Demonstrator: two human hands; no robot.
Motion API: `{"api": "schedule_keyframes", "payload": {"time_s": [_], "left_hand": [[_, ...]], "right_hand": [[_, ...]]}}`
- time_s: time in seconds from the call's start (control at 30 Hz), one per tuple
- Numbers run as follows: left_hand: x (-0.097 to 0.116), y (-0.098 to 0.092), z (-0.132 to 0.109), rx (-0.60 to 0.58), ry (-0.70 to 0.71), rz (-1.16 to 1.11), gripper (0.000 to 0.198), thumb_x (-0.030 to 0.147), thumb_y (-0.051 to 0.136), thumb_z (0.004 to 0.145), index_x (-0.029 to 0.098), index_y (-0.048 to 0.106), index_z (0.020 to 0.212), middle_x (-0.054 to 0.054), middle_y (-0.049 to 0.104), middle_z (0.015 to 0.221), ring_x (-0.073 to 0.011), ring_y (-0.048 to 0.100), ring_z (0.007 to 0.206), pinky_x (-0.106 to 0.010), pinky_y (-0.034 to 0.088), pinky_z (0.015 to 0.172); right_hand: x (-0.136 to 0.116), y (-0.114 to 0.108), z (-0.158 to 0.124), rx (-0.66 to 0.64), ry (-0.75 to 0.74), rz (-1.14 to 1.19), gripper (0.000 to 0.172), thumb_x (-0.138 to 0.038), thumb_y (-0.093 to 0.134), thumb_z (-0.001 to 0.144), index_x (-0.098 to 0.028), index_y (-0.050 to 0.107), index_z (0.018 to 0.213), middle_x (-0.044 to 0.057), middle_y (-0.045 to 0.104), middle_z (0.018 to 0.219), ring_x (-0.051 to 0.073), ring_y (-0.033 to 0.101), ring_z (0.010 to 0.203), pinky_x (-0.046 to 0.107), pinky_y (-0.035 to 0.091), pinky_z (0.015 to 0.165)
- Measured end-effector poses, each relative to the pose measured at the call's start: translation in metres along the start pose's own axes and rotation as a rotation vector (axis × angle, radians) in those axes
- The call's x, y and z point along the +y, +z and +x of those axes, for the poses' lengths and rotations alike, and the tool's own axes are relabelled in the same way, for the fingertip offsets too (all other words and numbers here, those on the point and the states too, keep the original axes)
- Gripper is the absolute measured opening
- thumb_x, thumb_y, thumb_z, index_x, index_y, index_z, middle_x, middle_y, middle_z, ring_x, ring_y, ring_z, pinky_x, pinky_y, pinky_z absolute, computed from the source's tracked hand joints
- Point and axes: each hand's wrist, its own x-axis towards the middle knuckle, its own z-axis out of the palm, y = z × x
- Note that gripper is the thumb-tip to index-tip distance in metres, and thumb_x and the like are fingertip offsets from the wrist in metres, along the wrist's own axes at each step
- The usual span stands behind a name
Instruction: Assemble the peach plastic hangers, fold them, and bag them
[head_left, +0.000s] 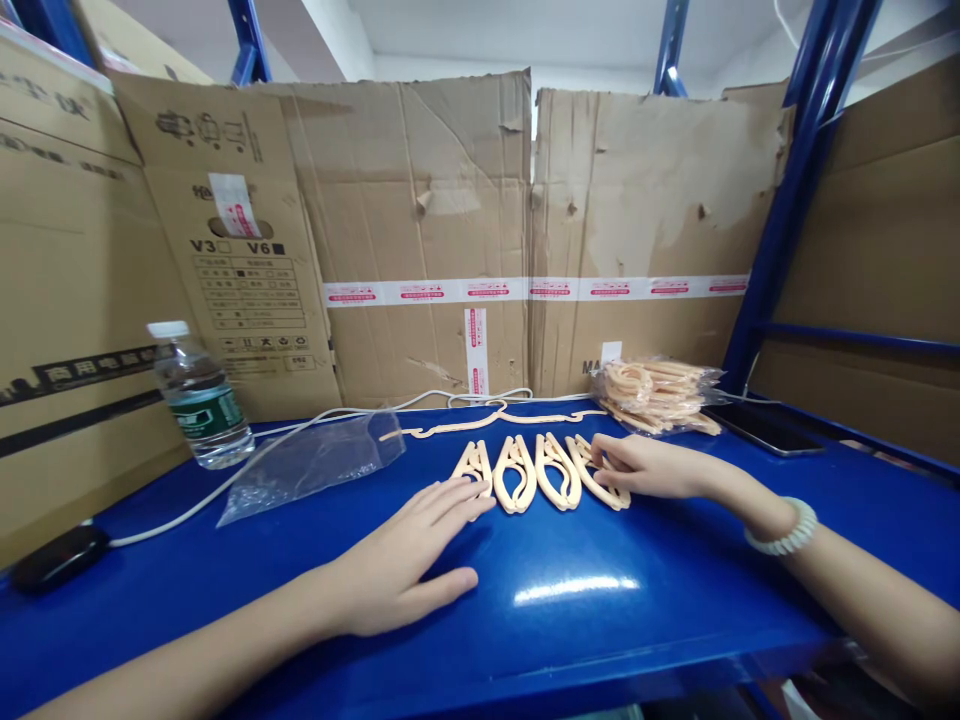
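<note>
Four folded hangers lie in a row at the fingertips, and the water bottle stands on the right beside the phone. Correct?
No. The head view shows the water bottle standing on the left, near the clear bag, far from the phone. The four folded hangers are as you say.

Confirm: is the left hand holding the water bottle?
No: the left hand lies flat on the blue shelf by the folded hangers, while the water bottle stands apart, untouched.

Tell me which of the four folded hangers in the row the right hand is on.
The rightmost hanger: the right hand rests on it. The left hand touches only the leftmost hanger; the two middle hangers lie untouched.
</note>
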Motion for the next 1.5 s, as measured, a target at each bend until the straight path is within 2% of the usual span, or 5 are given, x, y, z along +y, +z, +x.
{"api": "schedule_keyframes", "payload": {"time_s": [0.5,0.9,1.03,1.27,1.5], "left_hand": [[-0.002,0.000,0.003,-0.062,-0.055,0.046,0.055,0.045,0.042,0.097,0.029,0.030,0.148,-0.005,0.030,0.156,-0.0299,0.021,0.145,-0.057,0.022,0.116],[-0.006,0.002,0.001,0.011,-0.022,0.074,0.052,0.044,0.044,0.097,0.032,0.032,0.147,-0.005,0.031,0.155,-0.0306,0.025,0.143,-0.056,0.023,0.116],[-0.003,0.000,0.002,0.030,-0.018,0.090,0.052,0.040,0.044,0.097,0.032,0.032,0.147,-0.005,0.035,0.153,-0.0297,0.027,0.143,-0.056,0.023,0.116],[-0.002,-0.002,0.001,0.097,0.042,0.074,0.048,0.035,0.048,0.096,0.029,0.040,0.142,-0.007,0.044,0.147,-0.0292,0.034,0.139,-0.053,0.026,0.116],[-0.004,-0.001,0.001,0.160,0.052,0.057,0.039,0.032,0.049,0.095,0.028,0.050,0.134,-0.007,0.045,0.145,-0.0289,0.033,0.138,-0.050,0.031,0.114]], "right_hand": [[-0.008,0.011,0.010,0.108,-0.032,-0.055,0.012,-0.032,0.047,0.092,-0.020,0.048,0.092,0.001,0.057,0.069,0.018,0.051,0.062,0.026,0.031,0.056],[-0.009,0.013,0.013,0.154,-0.007,-0.006,0.019,-0.040,0.040,0.095,-0.022,0.041,0.090,0.002,0.058,0.070,0.019,0.052,0.062,0.027,0.033,0.056],[-0.003,0.010,0.013,0.234,0.018,0.031,0.023,-0.044,0.038,0.094,-0.022,0.040,0.091,0.001,0.056,0.069,0.019,0.052,0.062,0.028,0.035,0.057],[0.016,0.013,0.021,0.342,-0.006,0.058,0.021,-0.037,0.039,0.092,-0.020,0.044,0.102,0.000,0.054,0.068,0.019,0.052,0.062,0.029,0.037,0.058],[0.019,0.014,0.023,0.374,-0.025,0.083,0.023,-0.034,0.040,0.091,-0.019,0.047,0.107,0.001,0.055,0.071,0.018,0.053,0.063,0.029,0.038,0.059]]}}
